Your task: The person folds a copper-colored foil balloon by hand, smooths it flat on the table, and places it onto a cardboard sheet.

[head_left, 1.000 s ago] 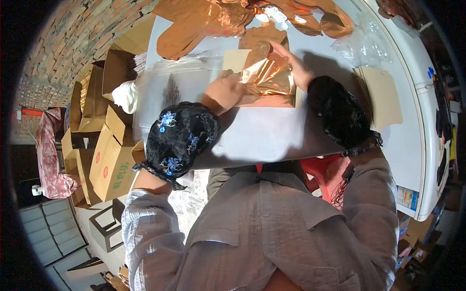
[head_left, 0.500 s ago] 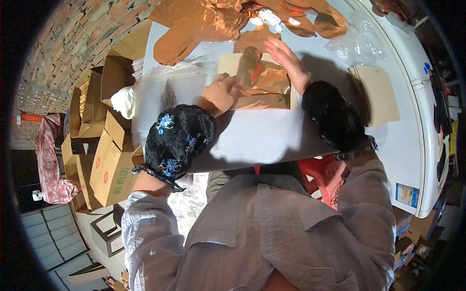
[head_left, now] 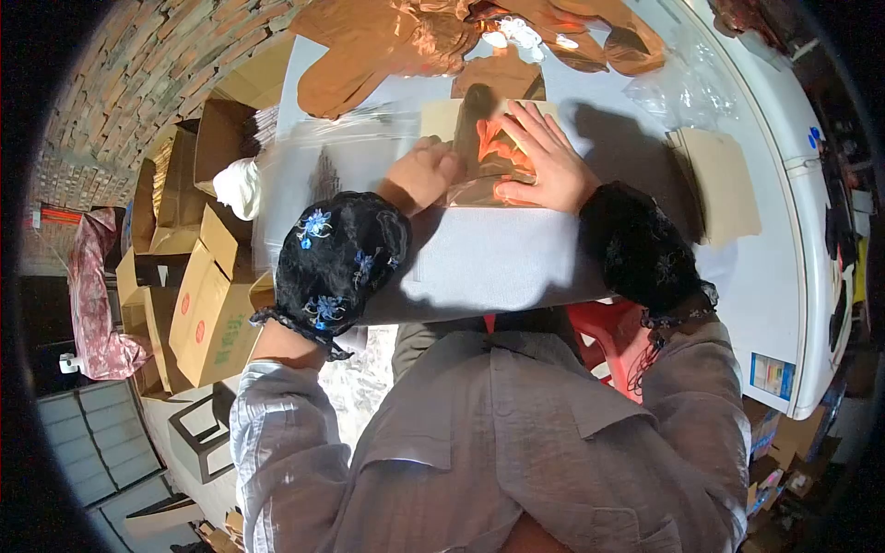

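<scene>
A shiny copper-coloured sheet (head_left: pixel 479 192) lies folded over a beige card (head_left: pixel 439 120) on the pale table. My left hand (head_left: pixel 424 175) is closed at the left edge of the sheet, with its fingers curled; the fingertips are partly hidden. Lying flat across the right side of the sheet is my right hand (head_left: pixel 551 164), its fingers spread and pressing on the surface. Another part of copper material (head_left: pixel 502 76) extends beyond the card's far edge. Clear plastic sleeves (head_left: pixel 364 152) lie left of my left hand.
More copper-coloured pieces (head_left: pixel 396 46) are heaped at the table's far side, with white items (head_left: pixel 521 35) among them. A stack of beige cards (head_left: pixel 719 184) sits at the right, near crumpled clear plastic (head_left: pixel 687 88). Cardboard boxes (head_left: pixel 207 304) stand left of the table.
My right hand has come down from a raised, edge-on pose to lie flat on the copper sheet. My left hand stays at the sheet's left edge.
</scene>
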The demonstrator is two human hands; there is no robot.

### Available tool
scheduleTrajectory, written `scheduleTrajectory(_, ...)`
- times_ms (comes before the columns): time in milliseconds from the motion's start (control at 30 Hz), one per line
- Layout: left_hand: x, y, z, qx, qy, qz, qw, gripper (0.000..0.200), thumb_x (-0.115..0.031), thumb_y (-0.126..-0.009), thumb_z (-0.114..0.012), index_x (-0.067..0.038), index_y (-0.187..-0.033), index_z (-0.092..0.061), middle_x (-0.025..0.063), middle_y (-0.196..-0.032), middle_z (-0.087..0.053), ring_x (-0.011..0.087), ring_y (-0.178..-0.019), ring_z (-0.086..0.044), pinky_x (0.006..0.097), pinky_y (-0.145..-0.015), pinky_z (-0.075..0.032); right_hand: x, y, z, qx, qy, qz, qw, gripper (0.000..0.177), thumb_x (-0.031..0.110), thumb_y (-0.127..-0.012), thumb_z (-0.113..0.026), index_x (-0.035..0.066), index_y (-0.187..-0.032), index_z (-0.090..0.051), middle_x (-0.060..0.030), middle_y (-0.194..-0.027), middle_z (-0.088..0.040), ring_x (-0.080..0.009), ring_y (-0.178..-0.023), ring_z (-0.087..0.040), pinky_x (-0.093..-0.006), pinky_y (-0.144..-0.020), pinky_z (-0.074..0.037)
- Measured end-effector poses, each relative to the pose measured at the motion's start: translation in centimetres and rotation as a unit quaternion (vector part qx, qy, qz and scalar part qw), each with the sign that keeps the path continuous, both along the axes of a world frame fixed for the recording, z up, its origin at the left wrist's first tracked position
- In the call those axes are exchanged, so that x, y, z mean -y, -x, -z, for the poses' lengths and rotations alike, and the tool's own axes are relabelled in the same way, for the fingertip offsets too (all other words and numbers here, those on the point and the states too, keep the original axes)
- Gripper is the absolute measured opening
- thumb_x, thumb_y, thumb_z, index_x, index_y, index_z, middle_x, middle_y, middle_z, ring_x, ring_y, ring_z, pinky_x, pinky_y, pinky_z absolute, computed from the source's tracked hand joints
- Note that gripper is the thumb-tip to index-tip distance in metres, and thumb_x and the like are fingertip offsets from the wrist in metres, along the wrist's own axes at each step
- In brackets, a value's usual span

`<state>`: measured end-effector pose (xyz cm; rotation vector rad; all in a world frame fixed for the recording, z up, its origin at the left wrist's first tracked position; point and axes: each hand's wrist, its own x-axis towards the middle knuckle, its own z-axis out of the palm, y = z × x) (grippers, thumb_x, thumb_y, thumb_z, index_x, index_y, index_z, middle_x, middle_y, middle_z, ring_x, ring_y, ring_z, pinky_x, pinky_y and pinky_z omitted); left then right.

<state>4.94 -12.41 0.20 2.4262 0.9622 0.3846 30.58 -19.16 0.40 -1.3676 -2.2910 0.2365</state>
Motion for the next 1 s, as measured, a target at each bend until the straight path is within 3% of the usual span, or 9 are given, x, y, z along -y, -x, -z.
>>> scheduleTrajectory(133,0.1,-0.5,-1.1,-0.021,0.195,-0.078,0.977,0.043,-0.034,-0.085,-0.067,-0.004,-0.115,-0.063,0.0154,-0.101,-0.059,0.0363,-0.102,-0.054,0.0417,-0.088,-0.046,-0.2,-0.1,0.5,-0.002,0.002,0.009,1.000,0.090,0.042,-0.084,-0.072,0.011,-0.154,-0.026,-0.0196,-0.159,-0.021,-0.0395,-0.149,-0.016,-0.0489,-0.120,-0.014)
scheduleTrajectory(233,0.5,0.1,-0.8,0.043,0.099,-0.004,0.994,0.046,-0.033,-0.079,-0.075,-0.003,-0.113,-0.064,0.0168,-0.096,-0.056,0.0354,-0.100,-0.054,0.0412,-0.086,-0.045,-0.4,-0.1,0.7,-0.008,0.006,0.012,1.000,0.085,0.038,-0.087,-0.070,0.010,-0.154,-0.027,-0.0187,-0.159,-0.022,-0.0390,-0.149,-0.016,-0.0475,-0.120,-0.015)
scheduleTrajectory(300,0.3,0.0,-0.6,0.015,0.089,-0.004,0.996,0.044,-0.030,-0.080,-0.075,-0.003,-0.113,-0.063,0.0178,-0.098,-0.055,0.0354,-0.099,-0.054,0.0413,-0.086,-0.046,-0.5,-0.1,0.7,-0.014,0.012,0.020,1.000,0.082,0.035,-0.088,-0.069,0.009,-0.153,-0.028,-0.0183,-0.159,-0.023,-0.0386,-0.148,-0.017,-0.0468,-0.120,-0.017)
scheduleTrajectory(433,0.4,-0.2,-1.2,0.003,0.103,-0.017,0.995,0.041,-0.026,-0.082,-0.073,-0.003,-0.115,-0.063,0.0185,-0.101,-0.054,0.0359,-0.100,-0.054,0.0414,-0.087,-0.046,-1.3,-0.8,1.8,-0.102,-0.011,0.030,0.994,0.064,0.016,-0.091,-0.062,0.006,-0.148,-0.035,-0.0194,-0.153,-0.034,-0.0374,-0.144,-0.029,-0.0434,-0.117,-0.027)
scheduleTrajectory(533,0.6,-0.1,-0.3,0.035,0.064,-0.028,0.997,0.035,-0.026,-0.087,-0.074,0.001,-0.106,-0.061,0.0173,-0.097,-0.052,0.0336,-0.090,-0.057,0.0403,-0.081,-0.047,-1.7,-1.6,1.9,-0.181,-0.030,0.047,0.982,0.053,-0.004,-0.091,-0.052,0.004,-0.143,-0.041,-0.0211,-0.146,-0.043,-0.0383,-0.137,-0.041,-0.0423,-0.112,-0.037)
scheduleTrajectory(633,0.6,-0.1,0.0,0.032,0.051,-0.025,0.998,0.033,-0.024,-0.087,-0.074,0.001,-0.104,-0.061,0.0171,-0.097,-0.052,0.0345,-0.090,-0.057,0.0408,-0.081,-0.047,-2.4,-3.1,3.0,-0.135,-0.086,0.086,0.983,0.050,-0.002,-0.092,-0.051,0.005,-0.141,-0.043,-0.0202,-0.146,-0.044,-0.0393,-0.137,-0.040,-0.0450,-0.113,-0.035)
scheduleTrajectory(833,1.2,-0.3,-0.5,0.040,0.037,-0.025,0.998,0.031,-0.022,-0.086,-0.073,0.001,-0.103,-0.061,0.0181,-0.100,-0.051,0.0368,-0.092,-0.056,0.0418,-0.082,-0.047,-2.4,-3.1,3.6,-0.033,-0.092,0.122,0.988,0.045,0.006,-0.095,-0.052,0.005,-0.139,-0.045,-0.0170,-0.146,-0.046,-0.0406,-0.137,-0.039,-0.0505,-0.113,-0.032)
scheduleTrajectory(1000,2.1,-0.8,-0.9,-0.038,-0.107,-0.057,0.992,0.031,-0.025,-0.083,-0.074,-0.003,-0.102,-0.062,0.0175,-0.122,-0.050,0.0367,-0.115,-0.049,0.0442,-0.094,-0.042,-2.7,-3.3,4.1,-0.007,-0.121,0.124,0.985,0.047,0.006,-0.091,-0.056,0.006,-0.137,-0.049,-0.0160,-0.146,-0.046,-0.0413,-0.137,-0.040,-0.0502,-0.113,-0.033)
